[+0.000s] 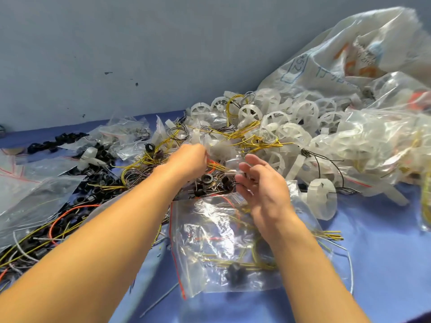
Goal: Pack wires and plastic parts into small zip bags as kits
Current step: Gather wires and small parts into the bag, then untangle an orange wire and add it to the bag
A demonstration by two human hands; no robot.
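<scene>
- Now I am reaching the left hand (189, 159) into the heap of yellow wires (247, 136) and black rings (206, 178), because the next pieces for a kit are lying there. Its fingertips are hiding behind the knuckles, so I cannot tell if it is gripping anything.
- The right hand (263, 185) is hovering with loose, spread fingers, holding nothing, probably waiting to receive a piece.
- The zip bag (210, 229) is lying flat on the blue table (384, 264) under my right wrist, already containing some wires and a black part (234, 271), so it is staying close for filling.
- The white plastic wheels (303, 113) are piling up behind, within reach.
</scene>
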